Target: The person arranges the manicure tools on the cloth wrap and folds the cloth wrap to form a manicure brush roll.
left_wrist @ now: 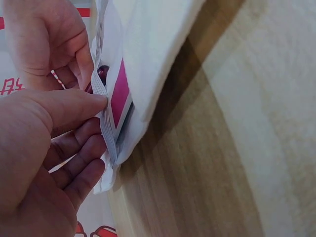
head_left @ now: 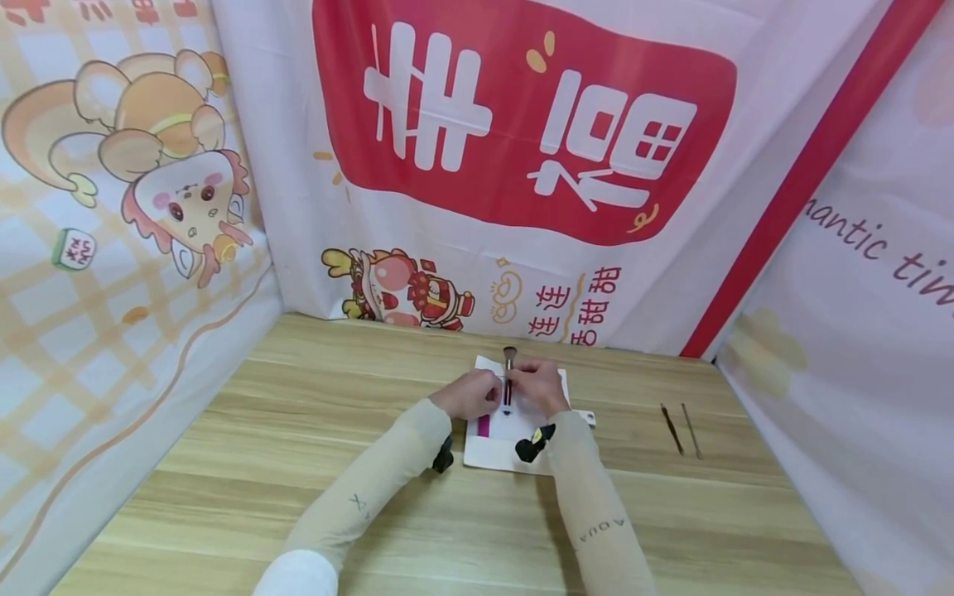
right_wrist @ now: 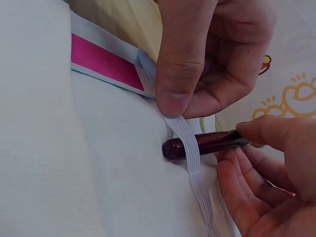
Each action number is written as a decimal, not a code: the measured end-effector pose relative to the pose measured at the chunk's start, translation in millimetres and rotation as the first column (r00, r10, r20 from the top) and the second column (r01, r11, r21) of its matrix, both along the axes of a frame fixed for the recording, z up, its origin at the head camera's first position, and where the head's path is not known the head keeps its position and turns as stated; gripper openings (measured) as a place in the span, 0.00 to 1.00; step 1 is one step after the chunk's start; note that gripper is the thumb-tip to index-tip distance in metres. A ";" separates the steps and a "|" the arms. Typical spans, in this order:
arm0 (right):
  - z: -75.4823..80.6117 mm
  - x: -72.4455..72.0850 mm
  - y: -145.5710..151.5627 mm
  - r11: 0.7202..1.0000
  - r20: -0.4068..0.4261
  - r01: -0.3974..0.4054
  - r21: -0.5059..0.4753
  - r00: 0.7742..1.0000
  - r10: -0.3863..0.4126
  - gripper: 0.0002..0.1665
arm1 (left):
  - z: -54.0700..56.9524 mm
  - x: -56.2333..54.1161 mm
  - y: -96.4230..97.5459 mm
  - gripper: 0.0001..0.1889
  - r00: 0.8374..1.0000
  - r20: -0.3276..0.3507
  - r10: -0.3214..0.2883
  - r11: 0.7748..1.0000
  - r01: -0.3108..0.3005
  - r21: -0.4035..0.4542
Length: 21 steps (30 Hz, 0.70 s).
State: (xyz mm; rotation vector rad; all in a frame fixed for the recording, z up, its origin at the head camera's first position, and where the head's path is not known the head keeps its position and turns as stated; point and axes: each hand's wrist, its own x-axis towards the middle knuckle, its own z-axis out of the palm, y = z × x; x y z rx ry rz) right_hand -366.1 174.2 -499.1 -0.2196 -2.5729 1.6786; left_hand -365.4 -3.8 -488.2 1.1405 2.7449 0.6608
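A makeup brush (head_left: pixel 510 354) with a dark red handle is pinched between the thumb and fingers of my right hand (head_left: pixel 540 386). In the right wrist view, its rounded handle end (right_wrist: pixel 174 149) passes beneath a white elastic band (right_wrist: pixel 196 168). My left hand (head_left: pixel 474 395) pinches that band between thumb and fingers, beside the handle. The band runs across an open white fabric case (head_left: pixel 495 455) lying on the table. Also under the band, left of the brush, is a flat white piece with a magenta panel (right_wrist: pixel 106 61). The bristles are hidden in both wrist views.
To the right on the wooden table (head_left: pixel 358 364) lie a thin dark stick-like tool (head_left: pixel 672 430) and a thin greyish one (head_left: pixel 692 430). A small white tab (head_left: pixel 587 418) sticks out at the case's right side. Printed cloth (head_left: pixel 522 124) hangs behind and at both sides.
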 end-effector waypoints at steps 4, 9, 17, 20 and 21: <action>2.6 4.2 0.1 1.000 0.039 -0.015 0.024 0.999 0.014 0.09 | -0.1 0.5 0.3 0.12 1.000 0.011 -0.003 1.000 0.003 -0.001; 6.9 8.4 -0.2 0.995 0.070 -0.025 0.093 0.997 0.019 0.11 | -0.1 1.3 0.0 0.11 1.000 0.018 -0.002 1.000 0.002 0.004; 13.1 13.0 -0.9 0.977 0.117 -0.051 0.207 0.993 0.027 0.09 | 1.8 4.6 -0.5 0.08 1.000 -0.003 0.001 1.000 -0.001 0.010; 12.7 10.3 0.2 0.969 0.132 -0.061 0.240 0.991 0.030 0.08 | 3.5 5.7 -0.6 0.06 1.000 0.010 -0.001 1.000 0.000 0.012; 12.1 9.0 0.8 0.966 0.140 -0.063 0.251 0.990 0.028 0.08 | 4.3 6.4 -0.7 0.06 1.000 0.018 0.000 1.000 0.000 0.010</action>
